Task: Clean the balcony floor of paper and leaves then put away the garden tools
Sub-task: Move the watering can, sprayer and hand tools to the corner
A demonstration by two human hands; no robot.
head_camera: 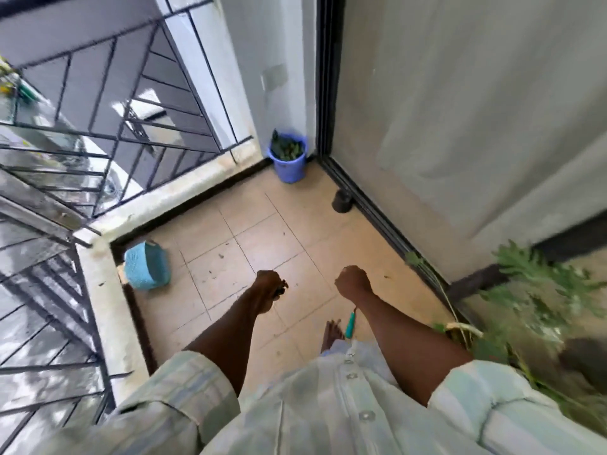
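Note:
My left hand (268, 284) grips a small bunch of dark dry leaves (283, 286) above the beige tiled floor (262, 234). My right hand (353, 283) is curled into a fist. From under it a thin shaft runs down to the teal handle of a garden tool (349, 326), so the hand seems to hold that tool. Small leaf scraps (220, 256) lie scattered on the tiles ahead. A blue bucket (289, 167) filled with green leaves stands in the far corner. The whole frame is motion-blurred.
A teal woven basket (147, 266) lies tipped by the left parapet. A small dark pot (341, 200) sits by the sliding-door track. Green potted foliage (538, 300) crowds the right side. A metal railing (98, 133) bounds the left. My bare foot (331, 333) is on the tiles.

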